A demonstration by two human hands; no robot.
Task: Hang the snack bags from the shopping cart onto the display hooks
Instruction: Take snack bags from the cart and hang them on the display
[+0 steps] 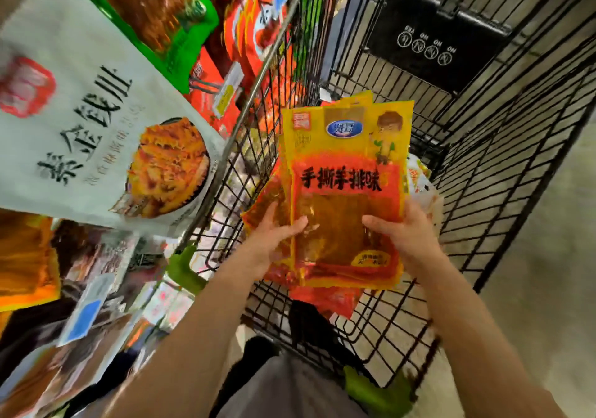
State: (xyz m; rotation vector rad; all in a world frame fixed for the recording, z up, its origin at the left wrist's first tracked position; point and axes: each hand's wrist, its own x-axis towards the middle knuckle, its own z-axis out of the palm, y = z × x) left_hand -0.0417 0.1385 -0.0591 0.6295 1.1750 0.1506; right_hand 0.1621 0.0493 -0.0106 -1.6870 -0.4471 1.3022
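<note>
Gripping the bags [346, 172] above the cart [483, 175], left hand [274, 237] and right hand [409, 234] clamped their bottom corners, long axis upright, hang-holes farthest away.

A black plastic child-seat flap [438, 35] printed with four white circular warning symbols closes the far end of the wire basket. Pale, speckled floor [545, 256] shows through the mesh on the right. Blue-and-white price tags [87, 314] hang among the packed goods at lower left.
</note>
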